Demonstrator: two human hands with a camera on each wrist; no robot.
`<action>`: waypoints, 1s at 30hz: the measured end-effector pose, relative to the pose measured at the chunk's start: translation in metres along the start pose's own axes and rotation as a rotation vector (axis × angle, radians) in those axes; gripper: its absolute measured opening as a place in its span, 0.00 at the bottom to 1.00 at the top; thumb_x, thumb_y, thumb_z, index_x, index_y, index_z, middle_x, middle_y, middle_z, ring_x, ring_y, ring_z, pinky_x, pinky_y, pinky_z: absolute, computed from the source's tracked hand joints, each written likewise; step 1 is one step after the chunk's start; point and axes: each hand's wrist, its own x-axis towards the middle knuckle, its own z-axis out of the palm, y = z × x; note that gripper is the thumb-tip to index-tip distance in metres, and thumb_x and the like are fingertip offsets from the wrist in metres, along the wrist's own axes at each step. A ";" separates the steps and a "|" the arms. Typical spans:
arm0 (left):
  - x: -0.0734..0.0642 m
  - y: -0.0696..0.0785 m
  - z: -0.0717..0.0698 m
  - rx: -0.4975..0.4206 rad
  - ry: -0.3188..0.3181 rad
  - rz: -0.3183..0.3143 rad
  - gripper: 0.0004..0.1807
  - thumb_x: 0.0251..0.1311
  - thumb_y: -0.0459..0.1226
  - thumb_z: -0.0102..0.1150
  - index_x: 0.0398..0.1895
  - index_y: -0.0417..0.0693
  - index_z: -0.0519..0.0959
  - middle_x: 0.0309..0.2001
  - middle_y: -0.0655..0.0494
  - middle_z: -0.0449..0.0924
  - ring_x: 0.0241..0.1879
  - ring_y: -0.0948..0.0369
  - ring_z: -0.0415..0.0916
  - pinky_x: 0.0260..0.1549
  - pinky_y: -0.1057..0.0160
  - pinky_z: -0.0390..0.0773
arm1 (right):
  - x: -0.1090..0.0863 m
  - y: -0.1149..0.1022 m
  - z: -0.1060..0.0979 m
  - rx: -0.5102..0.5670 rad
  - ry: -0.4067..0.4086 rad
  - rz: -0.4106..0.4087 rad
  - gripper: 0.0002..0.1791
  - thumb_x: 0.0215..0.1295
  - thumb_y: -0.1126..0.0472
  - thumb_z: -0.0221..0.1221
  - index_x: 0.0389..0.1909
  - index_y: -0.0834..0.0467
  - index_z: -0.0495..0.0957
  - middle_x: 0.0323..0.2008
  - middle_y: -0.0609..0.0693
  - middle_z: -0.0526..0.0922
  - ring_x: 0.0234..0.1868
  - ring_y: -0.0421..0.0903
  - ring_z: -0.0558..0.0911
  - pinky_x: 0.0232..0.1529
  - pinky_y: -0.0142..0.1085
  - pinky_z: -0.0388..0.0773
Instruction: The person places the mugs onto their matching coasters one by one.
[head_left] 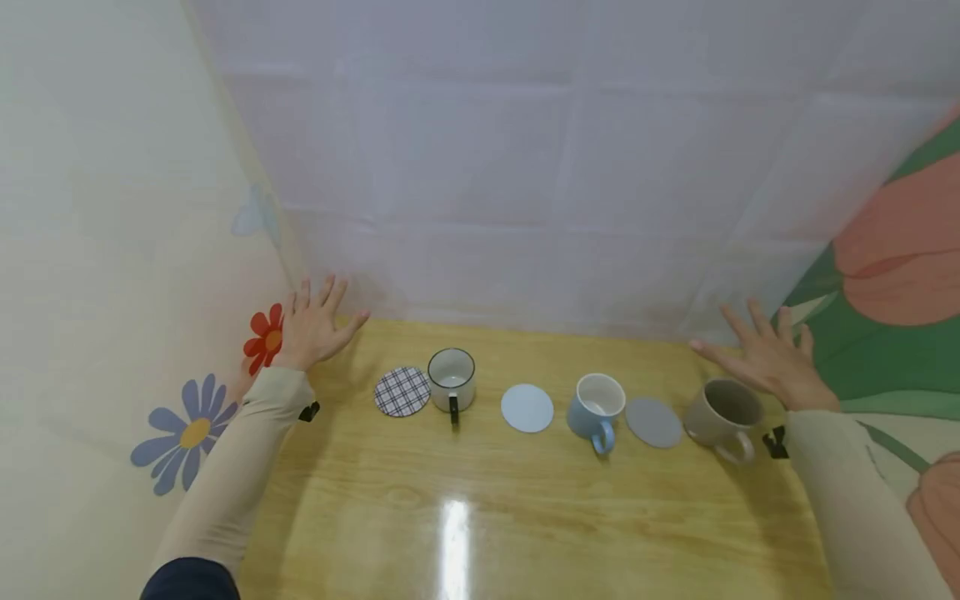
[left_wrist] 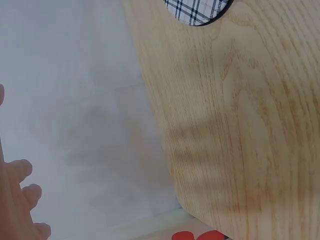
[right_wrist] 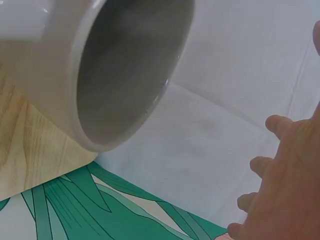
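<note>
My left hand (head_left: pixel 313 329) is raised at the table's far left corner, fingers spread and holding nothing. Nearest to it lies a round checkered coaster (head_left: pixel 402 392), with a white mug (head_left: pixel 452 382) with a black rim and black handle beside it. Over the far right corner my right hand (head_left: pixel 772 358) is spread too, also with nothing in it. Just left of that hand stands a greyish-beige mug (head_left: pixel 705 421), its inside visible in the right wrist view. A light blue round coaster (head_left: pixel 527 408), a blue mug (head_left: pixel 585 417) with a white inside and a grey round coaster (head_left: pixel 654 422) sit between.
The wooden table (head_left: pixel 360 517) carries the mugs and coasters in a row near its far edge. A white cloth (head_left: pixel 525 167) hangs behind it. A flower-printed sheet (head_left: pixel 105 333) borders the left side, a green and pink one (head_left: pixel 900 350) the right.
</note>
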 end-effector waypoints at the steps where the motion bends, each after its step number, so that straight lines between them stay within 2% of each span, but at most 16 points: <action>1: -0.001 0.000 0.000 0.001 0.005 0.001 0.51 0.72 0.71 0.41 0.87 0.49 0.55 0.86 0.41 0.49 0.84 0.29 0.38 0.80 0.26 0.41 | -0.001 0.000 0.000 0.002 0.002 0.000 0.57 0.74 0.22 0.44 0.87 0.47 0.29 0.82 0.67 0.17 0.74 0.84 0.16 0.64 0.86 0.18; 10: -0.007 0.002 0.002 -0.006 0.029 0.018 0.50 0.72 0.69 0.44 0.86 0.47 0.57 0.85 0.39 0.53 0.83 0.28 0.40 0.80 0.26 0.44 | -0.007 -0.009 -0.002 0.018 0.017 -0.021 0.56 0.76 0.25 0.46 0.88 0.50 0.30 0.83 0.69 0.19 0.74 0.87 0.21 0.65 0.87 0.21; 15: -0.009 -0.001 0.003 -0.010 0.031 0.024 0.51 0.72 0.71 0.42 0.86 0.47 0.57 0.85 0.39 0.53 0.83 0.28 0.40 0.80 0.26 0.44 | -0.005 -0.016 0.001 0.033 0.054 -0.053 0.55 0.77 0.28 0.48 0.88 0.53 0.34 0.85 0.68 0.26 0.77 0.87 0.27 0.66 0.87 0.25; 22: -0.023 -0.004 0.003 -0.040 0.031 0.005 0.51 0.72 0.71 0.44 0.87 0.50 0.55 0.85 0.40 0.53 0.84 0.30 0.38 0.80 0.26 0.42 | -0.004 -0.027 0.004 -0.006 0.107 -0.102 0.55 0.76 0.29 0.52 0.88 0.54 0.39 0.86 0.70 0.35 0.80 0.84 0.34 0.67 0.87 0.32; 30: -0.030 0.006 0.002 -0.073 0.095 0.065 0.49 0.72 0.67 0.49 0.84 0.44 0.60 0.83 0.37 0.59 0.82 0.28 0.45 0.79 0.25 0.46 | -0.010 -0.038 0.005 -0.002 0.141 -0.138 0.54 0.76 0.32 0.53 0.88 0.56 0.41 0.86 0.67 0.35 0.80 0.84 0.36 0.67 0.87 0.37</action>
